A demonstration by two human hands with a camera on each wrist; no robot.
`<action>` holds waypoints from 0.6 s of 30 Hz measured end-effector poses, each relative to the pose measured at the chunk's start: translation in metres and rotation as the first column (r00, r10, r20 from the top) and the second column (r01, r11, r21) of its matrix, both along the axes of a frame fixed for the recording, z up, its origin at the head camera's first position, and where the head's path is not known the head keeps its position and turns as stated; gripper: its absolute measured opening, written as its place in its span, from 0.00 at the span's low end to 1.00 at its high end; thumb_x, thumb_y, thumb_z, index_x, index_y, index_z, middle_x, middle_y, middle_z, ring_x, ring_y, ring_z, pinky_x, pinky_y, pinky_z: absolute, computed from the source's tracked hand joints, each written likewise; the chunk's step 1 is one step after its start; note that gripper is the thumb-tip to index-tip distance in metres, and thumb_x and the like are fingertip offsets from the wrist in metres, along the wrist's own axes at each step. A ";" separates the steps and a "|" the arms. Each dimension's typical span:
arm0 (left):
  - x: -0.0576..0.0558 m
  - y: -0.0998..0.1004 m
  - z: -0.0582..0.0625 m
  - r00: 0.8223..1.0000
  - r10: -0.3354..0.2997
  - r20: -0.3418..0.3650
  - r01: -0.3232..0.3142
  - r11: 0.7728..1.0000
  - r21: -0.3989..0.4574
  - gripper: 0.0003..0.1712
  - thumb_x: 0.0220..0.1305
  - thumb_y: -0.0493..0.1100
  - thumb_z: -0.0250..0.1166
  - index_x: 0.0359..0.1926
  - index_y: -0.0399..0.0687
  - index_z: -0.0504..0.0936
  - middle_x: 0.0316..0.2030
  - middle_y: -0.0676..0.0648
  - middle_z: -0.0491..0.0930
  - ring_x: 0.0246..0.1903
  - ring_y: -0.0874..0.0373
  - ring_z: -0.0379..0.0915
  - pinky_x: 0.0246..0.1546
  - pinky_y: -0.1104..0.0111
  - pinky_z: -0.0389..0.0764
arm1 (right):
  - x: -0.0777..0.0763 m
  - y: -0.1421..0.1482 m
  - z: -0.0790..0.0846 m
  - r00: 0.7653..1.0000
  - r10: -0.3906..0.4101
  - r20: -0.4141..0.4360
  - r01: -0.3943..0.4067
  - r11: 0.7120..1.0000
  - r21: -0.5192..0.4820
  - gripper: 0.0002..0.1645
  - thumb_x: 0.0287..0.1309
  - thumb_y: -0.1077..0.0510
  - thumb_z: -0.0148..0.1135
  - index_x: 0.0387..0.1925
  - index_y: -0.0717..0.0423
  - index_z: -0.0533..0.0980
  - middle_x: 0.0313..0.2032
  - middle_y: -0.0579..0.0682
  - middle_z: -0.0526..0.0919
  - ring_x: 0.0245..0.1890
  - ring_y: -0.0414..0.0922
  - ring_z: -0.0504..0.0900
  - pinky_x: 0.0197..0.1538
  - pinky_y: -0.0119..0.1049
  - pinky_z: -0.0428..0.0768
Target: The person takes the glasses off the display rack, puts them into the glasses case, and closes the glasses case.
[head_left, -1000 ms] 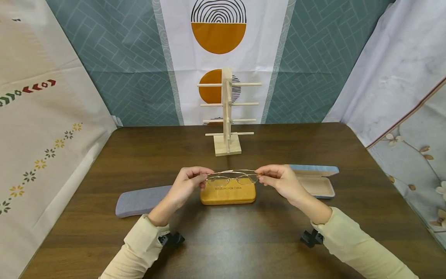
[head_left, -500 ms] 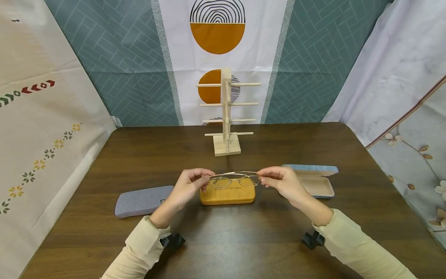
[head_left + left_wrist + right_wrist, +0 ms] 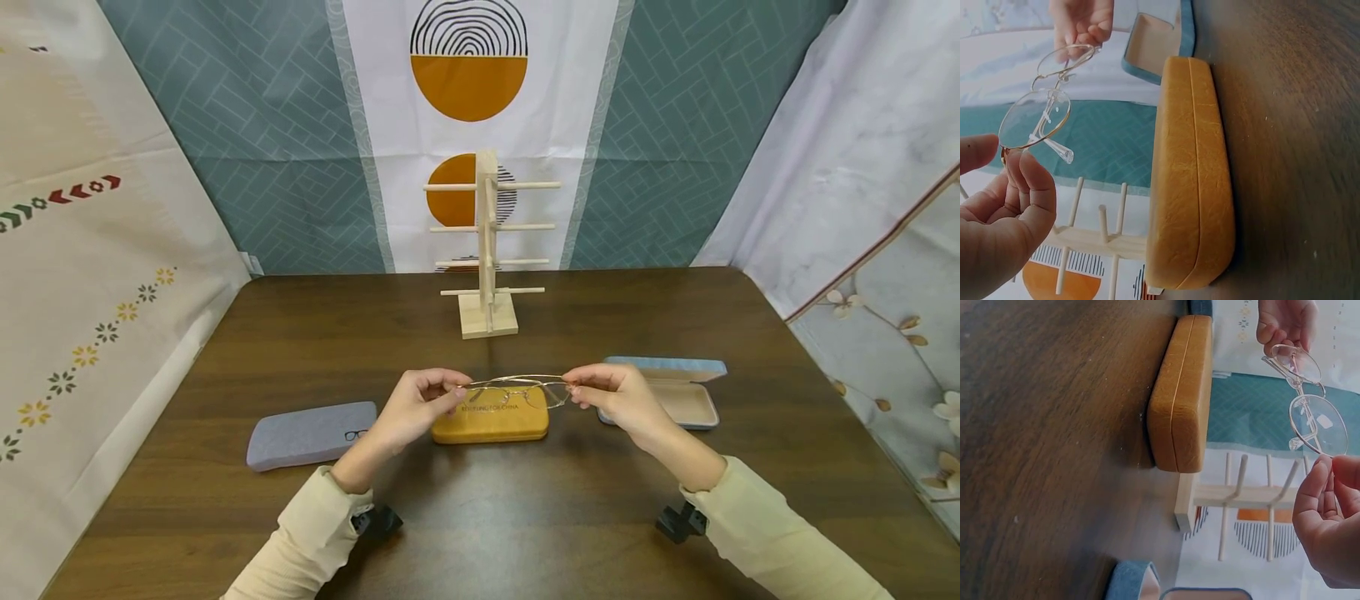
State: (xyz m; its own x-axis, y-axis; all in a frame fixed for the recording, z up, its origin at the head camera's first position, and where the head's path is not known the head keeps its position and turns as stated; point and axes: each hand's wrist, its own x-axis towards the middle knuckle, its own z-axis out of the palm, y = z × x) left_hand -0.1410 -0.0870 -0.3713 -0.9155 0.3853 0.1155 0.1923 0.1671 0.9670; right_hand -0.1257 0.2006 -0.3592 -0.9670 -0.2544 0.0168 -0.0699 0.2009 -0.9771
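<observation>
A pair of thin gold-rimmed eyeglasses [image 3: 1035, 120] is held up between both hands, the temples folded in behind the clear lenses. My left hand [image 3: 415, 408] pinches one end of the frame between thumb and fingers. At the other end, my right hand [image 3: 618, 398] pinches the frame in the same manner. From the head view, the glasses overlap a closed mustard-yellow glasses case [image 3: 491, 429] with lettering on its lid. In the right wrist view, that case lies on the table, apart from the glasses [image 3: 1319, 428].
A closed grey glasses case [image 3: 300, 435] with a small glasses print lies left. On the right, a blue case [image 3: 693, 406] stands open, showing its beige lining. Behind the hands rises a wooden display stand [image 3: 487, 242] with bare pegs, near the table's [image 3: 322, 317] back edge.
Both hands and the glasses have shifted slightly right and lower in the head view, and the glasses have tilted. The grey case's print now shows clear of the left hand. The cases stay put.
</observation>
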 end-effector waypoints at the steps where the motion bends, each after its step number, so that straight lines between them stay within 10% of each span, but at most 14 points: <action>1: -0.001 0.001 -0.001 1.000 -0.002 -0.003 0.002 1.000 -0.001 0.09 0.59 0.32 0.60 0.40 0.30 0.80 0.20 0.41 0.74 0.20 0.55 0.68 0.20 0.72 0.68 | 0.000 0.001 -0.001 1.000 0.000 0.000 0.000 1.000 0.001 0.15 0.54 0.68 0.59 0.43 0.75 0.74 0.33 0.51 0.81 0.30 0.41 0.79 0.35 0.33 0.79; 18: -0.004 0.018 -0.006 0.999 -0.042 -0.010 0.042 0.999 -0.012 0.10 0.58 0.29 0.59 0.41 0.25 0.78 0.22 0.41 0.76 0.20 0.55 0.70 0.22 0.72 0.72 | 0.002 0.019 -0.007 1.000 0.030 0.006 -0.030 0.999 -0.027 0.19 0.54 0.68 0.60 0.45 0.80 0.71 0.31 0.41 0.82 0.31 0.42 0.80 0.37 0.36 0.80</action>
State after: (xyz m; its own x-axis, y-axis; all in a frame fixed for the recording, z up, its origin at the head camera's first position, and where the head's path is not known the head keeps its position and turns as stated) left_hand -0.1449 -0.0694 -0.3777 -0.8974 0.4246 0.1200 0.2094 0.1704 0.9629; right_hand -0.1239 0.2193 -0.3660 -0.9591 -0.2826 0.0180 -0.0693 0.1726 -0.9826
